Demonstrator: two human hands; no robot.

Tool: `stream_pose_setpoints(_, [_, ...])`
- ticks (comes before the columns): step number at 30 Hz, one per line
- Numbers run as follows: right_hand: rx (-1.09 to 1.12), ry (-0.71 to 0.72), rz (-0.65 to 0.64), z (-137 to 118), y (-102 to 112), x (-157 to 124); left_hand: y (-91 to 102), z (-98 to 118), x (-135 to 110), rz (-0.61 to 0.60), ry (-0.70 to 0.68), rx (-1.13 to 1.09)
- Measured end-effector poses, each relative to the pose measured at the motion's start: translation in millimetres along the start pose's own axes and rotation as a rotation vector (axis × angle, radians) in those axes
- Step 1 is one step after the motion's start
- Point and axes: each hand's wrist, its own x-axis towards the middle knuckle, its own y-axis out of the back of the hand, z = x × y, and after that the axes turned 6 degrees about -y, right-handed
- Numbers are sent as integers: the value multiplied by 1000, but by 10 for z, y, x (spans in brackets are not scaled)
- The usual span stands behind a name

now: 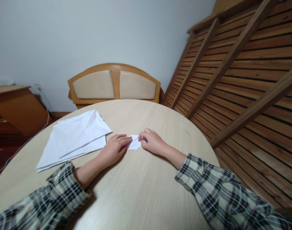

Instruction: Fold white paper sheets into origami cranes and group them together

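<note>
A small folded piece of white paper lies on the table between my two hands, with crease lines across its top. My left hand rests over its left side, fingers stretched out and lying flat. At the paper's right edge, my right hand has its thumb and fingers curled in a pinch on the paper. The covered edges under both hands are hidden.
Large creased white sheets lie stacked on the left of the round wooden table. Behind it stands a padded headboard. Slatted wooden panels lean at right; a wooden desk and a cable are at left.
</note>
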Motion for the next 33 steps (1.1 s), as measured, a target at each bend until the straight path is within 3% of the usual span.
stream_pose_setpoints(8, [-97, -14, 66, 6, -26, -6, 27, 26, 16, 5, -9, -20])
stream_pose_setpoints(13, [-72, 133, 131, -26, 13, -34, 14, 17, 12, 35, -17, -40])
stream_pose_setpoints(20, [-49, 180, 17, 21, -43, -39, -12, 0, 14, 57, -47, -44])
stream_pose_setpoints(28, [-65, 173, -7, 23, -15, -28, -58, -28, 7, 88, -62, -56])
stream_pose_setpoints(33, [-23, 282, -13, 42, 7, -43, -80, -34, -9, 98, -33, -125])
